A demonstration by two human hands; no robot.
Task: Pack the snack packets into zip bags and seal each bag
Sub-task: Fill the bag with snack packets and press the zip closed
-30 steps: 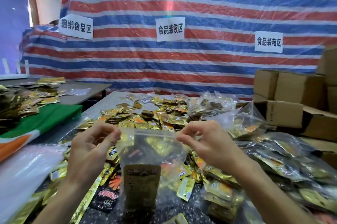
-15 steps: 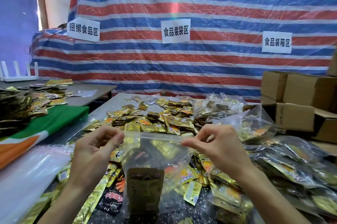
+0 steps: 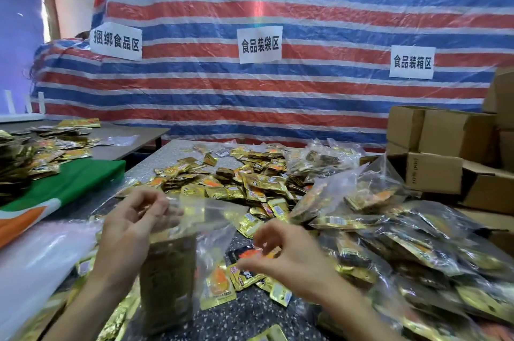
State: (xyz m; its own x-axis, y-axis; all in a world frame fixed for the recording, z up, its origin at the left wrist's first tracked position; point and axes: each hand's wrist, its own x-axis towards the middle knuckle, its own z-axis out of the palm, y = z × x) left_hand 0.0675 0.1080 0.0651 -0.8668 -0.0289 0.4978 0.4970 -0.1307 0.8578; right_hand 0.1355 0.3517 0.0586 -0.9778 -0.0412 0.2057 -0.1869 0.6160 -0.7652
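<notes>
Two hands work over a speckled worktop (image 3: 250,315). The left hand (image 3: 130,232) pinches the top corner of a clear zip bag (image 3: 205,229) at 7 o'clock, mouth up and long axis upright, with one dark-gold snack packet (image 3: 167,285) standing inside. The right hand (image 3: 292,260), which held the opposite corner half a second earlier, has dropped toward 5 o'clock, fingers loosely curled on nothing. Loose packets (image 3: 250,182) lie heaped at 12 o'clock, filled bags (image 3: 417,243) at 3 o'clock.

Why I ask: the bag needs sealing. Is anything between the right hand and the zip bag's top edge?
Nothing visible does. The right hand hovers right of the zip bag, whose top the left hand pinches; loose snack packets lie on the table below the gap.
</notes>
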